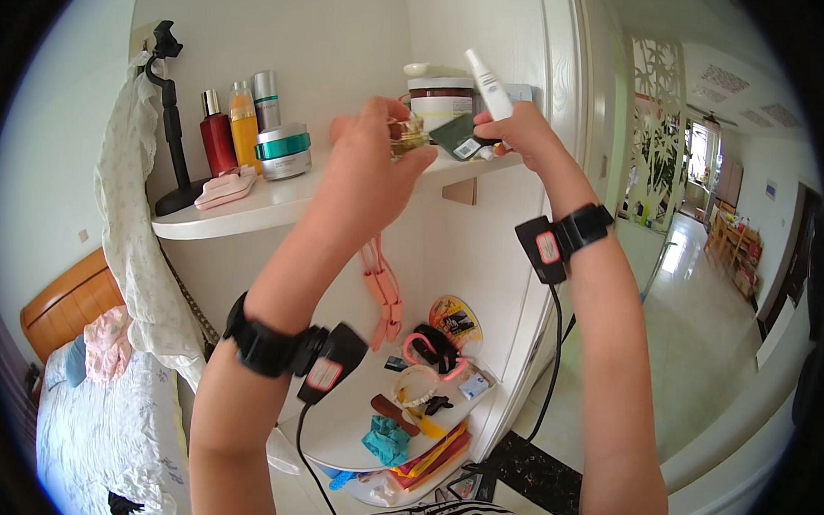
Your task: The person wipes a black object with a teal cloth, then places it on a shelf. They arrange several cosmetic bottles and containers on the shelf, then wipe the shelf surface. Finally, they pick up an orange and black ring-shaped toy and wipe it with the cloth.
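Observation:
My left hand is over the upper white corner shelf, its fingers around a gold-toned glass item that they partly cover. To the right, my right hand grips a slim white bottle, tilted, with its narrow end up. A dark green packet and a small white-tipped item lie against the fingers of that same hand. Behind both hands stands a wide jar with a white lid, with a pale spoon-like item on top.
Left on the shelf stand a red bottle, a yellow bottle, a silver bottle, a green-banded jar, a pink case and a black stand. Hair accessories lie on the lower shelf. A door frame borders the right side.

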`<act>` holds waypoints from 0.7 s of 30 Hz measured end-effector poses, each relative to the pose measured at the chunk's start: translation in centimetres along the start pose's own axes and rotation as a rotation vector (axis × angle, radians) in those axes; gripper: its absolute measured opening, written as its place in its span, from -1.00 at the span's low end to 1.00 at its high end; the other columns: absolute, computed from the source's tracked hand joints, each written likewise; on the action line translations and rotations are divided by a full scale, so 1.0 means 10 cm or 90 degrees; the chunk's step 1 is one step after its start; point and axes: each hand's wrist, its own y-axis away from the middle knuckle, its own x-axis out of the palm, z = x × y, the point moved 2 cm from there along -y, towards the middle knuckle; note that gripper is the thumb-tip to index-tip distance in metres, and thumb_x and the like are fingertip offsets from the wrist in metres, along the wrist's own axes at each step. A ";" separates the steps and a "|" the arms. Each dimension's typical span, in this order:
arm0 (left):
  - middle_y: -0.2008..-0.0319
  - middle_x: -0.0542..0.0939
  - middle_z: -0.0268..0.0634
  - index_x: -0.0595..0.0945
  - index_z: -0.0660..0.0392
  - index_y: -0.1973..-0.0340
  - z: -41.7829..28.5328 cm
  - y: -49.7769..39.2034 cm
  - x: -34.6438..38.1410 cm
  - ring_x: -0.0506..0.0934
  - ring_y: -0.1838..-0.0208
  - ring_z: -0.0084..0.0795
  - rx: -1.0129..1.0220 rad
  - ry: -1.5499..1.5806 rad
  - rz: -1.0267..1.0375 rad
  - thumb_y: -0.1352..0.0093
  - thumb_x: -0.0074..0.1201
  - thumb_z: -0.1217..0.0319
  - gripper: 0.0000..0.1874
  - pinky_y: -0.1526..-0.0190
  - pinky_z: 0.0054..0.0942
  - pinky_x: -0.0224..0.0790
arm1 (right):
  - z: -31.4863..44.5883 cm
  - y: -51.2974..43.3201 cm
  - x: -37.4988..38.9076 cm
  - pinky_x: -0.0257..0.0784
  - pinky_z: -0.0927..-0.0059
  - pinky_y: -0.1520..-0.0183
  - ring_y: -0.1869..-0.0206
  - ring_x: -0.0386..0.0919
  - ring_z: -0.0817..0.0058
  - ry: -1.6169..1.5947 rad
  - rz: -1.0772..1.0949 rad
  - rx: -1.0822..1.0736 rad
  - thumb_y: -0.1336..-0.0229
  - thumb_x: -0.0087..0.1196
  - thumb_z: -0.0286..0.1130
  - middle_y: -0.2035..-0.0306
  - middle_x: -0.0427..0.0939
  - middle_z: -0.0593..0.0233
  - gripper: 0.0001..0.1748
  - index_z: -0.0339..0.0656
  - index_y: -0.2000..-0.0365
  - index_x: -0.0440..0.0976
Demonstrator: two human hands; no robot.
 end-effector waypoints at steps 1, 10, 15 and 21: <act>0.19 0.53 -0.06 0.39 0.29 0.05 0.01 -0.07 0.06 0.54 0.11 -0.28 -0.060 -0.059 0.030 -0.24 0.15 0.38 -0.57 0.11 -0.42 0.37 | -0.02 -0.06 0.01 0.31 0.56 0.56 0.52 0.43 0.60 0.033 0.054 -0.003 0.15 0.28 -0.45 0.46 0.55 0.32 -0.75 -0.29 0.35 0.57; 0.24 0.61 -0.09 0.49 0.15 0.03 0.10 -0.46 0.43 0.57 0.19 -0.09 0.009 -0.524 0.162 -0.23 0.10 0.39 -0.62 0.12 -0.28 0.38 | -0.07 -0.13 0.03 0.36 0.46 0.46 0.52 0.45 0.56 0.147 0.153 -0.048 0.14 0.25 -0.34 0.55 0.55 0.35 -0.80 -0.23 0.47 0.58; 0.15 0.60 -0.10 0.46 0.12 -0.08 0.11 -0.50 0.49 0.57 0.13 -0.14 0.016 -0.536 0.245 -0.30 -0.06 0.47 -0.60 0.10 -0.25 0.39 | 0.00 -0.21 0.11 0.30 0.43 0.44 0.53 0.40 0.55 0.292 0.131 -0.135 0.00 0.11 -0.24 0.56 0.51 0.34 -0.72 -0.29 0.43 0.54; 0.02 0.55 -0.07 0.43 0.14 -0.09 0.11 -0.12 -0.30 0.54 0.01 -0.17 0.082 -0.277 -0.041 -0.34 -0.10 0.47 -0.62 0.00 -0.32 0.36 | 0.27 -0.03 0.19 0.30 0.54 0.22 0.31 0.37 0.63 0.180 0.144 -0.097 -0.23 -0.13 -0.20 0.39 0.44 0.37 -0.65 -0.18 0.09 0.40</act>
